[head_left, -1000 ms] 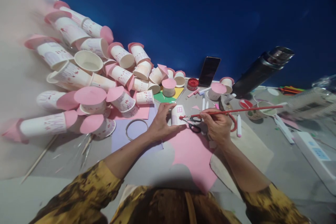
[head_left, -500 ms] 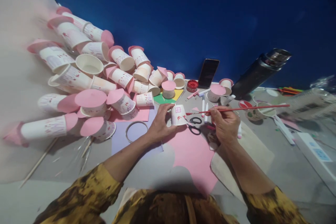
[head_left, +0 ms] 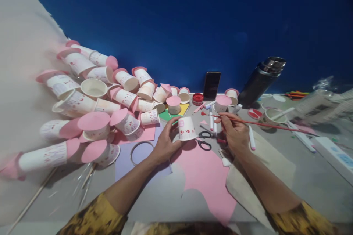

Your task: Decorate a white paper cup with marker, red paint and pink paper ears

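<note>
My left hand (head_left: 164, 141) grips a white paper cup (head_left: 186, 129) turned upside down, with a red window and red marks painted on its side. It stands at the top edge of a pink paper sheet (head_left: 207, 176). My right hand (head_left: 234, 130) pinches a long thin red paintbrush (head_left: 256, 122) whose red tip points left, just above and to the right of the cup, not touching it. Black scissors (head_left: 204, 139) lie between my hands. A small pot of red paint (head_left: 197, 98) sits further back.
A big heap of painted paper cups with pink lids (head_left: 99, 99) fills the left. A phone (head_left: 211, 85) leans on the blue wall, a dark flask (head_left: 259, 80) to its right. White markers (head_left: 211, 119), a tape ring (head_left: 140, 152) and a power strip (head_left: 335, 158) lie around.
The brush tip has lifted off the cup and swung up and to the right. My left hand has turned the cup a little. The camera has tilted upward.
</note>
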{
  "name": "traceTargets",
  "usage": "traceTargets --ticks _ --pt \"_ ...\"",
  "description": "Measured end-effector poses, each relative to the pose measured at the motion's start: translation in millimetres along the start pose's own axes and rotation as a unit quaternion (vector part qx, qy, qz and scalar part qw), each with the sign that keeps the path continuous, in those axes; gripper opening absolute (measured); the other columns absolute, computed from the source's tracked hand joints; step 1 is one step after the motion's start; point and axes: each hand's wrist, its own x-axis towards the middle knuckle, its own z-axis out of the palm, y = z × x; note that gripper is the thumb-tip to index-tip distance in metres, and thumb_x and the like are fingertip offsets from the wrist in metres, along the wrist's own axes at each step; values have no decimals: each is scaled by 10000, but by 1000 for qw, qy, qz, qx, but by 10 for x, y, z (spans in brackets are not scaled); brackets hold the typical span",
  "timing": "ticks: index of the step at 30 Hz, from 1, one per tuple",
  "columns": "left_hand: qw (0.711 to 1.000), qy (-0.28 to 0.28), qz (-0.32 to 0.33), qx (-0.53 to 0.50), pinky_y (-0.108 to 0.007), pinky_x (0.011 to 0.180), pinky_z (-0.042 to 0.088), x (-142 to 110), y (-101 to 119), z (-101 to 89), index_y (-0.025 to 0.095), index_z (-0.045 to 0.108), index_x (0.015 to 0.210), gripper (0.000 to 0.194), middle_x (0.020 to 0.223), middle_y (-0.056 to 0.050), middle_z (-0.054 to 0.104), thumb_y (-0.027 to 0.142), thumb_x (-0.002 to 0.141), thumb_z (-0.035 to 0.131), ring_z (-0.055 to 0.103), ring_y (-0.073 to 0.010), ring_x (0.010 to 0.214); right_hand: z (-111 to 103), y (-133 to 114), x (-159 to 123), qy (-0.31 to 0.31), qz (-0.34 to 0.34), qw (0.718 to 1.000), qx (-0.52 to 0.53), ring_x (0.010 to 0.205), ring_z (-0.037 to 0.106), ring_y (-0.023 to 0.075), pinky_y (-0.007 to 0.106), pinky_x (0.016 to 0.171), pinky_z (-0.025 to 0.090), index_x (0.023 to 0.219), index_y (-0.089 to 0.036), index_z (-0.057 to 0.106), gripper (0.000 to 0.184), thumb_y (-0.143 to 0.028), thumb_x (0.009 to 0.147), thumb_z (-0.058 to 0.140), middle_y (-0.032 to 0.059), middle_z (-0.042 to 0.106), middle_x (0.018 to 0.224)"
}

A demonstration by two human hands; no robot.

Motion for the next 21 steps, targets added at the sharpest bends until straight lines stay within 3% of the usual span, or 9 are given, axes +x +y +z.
traceTargets --ticks 3,6,10,13,15,17,21 --pt "1000 -9 1 -7 -564 1167 471 -8 -8 1 299 458 1416 719 1509 -120 564 253 780 791 579 -311 1382 -7 -28 -47 -49 -17 998 -44 594 582 146 275 573 514 1069 -222 775 312 -479 978 625 32 775 784" --pt "997 -1 35 69 -544 1137 499 -39 -5 -3 307 493 1383 683 1443 -96 560 195 770 773 585 -293 1331 -31 -42 -72 -123 -69 985 -101 757 680 197 331 699 576 1150 -243 765 318 -463 930 703 55 783 932" --pt "971 -5 126 203 -544 1121 510 -82 4 -6 308 508 1387 733 1336 -92 498 190 729 808 540 -307 1302 -64 -47 -75 -270 -215 921 -183 1070 672 325 484 942 578 1466 -272 604 832 -498 730 921 129 714 1267" --pt "946 -18 187 265 -564 1137 493 -98 9 0 295 491 1434 775 1299 -106 462 254 743 840 516 -331 1304 -48 -49 -93 -348 -286 869 -206 1306 558 393 575 1098 495 1630 -279 385 1090 -464 713 944 167 593 1499" --pt "933 -29 213 287 -575 1141 486 -105 14 8 284 479 1454 790 1310 -121 455 292 755 847 509 -346 1309 -28 -45 -109 -378 -296 850 -218 1334 534 389 586 1116 481 1637 -286 360 1052 -385 755 925 162 568 1534" --pt "927 -35 232 292 -587 1149 474 -111 21 16 285 452 1484 817 1334 -131 466 295 767 842 501 -355 1326 -17 -43 -114 -380 -298 848 -220 1294 557 375 579 1096 498 1594 -279 426 929 -312 792 893 158 610 1481" --pt "949 -39 215 228 -632 1199 409 -118 34 9 327 313 1592 1019 1502 -141 449 282 738 868 447 -383 1432 -52 -68 -86 -354 -266 879 -175 1272 587 364 558 1080 513 1500 -255 538 780 -331 802 878 162 654 1384"
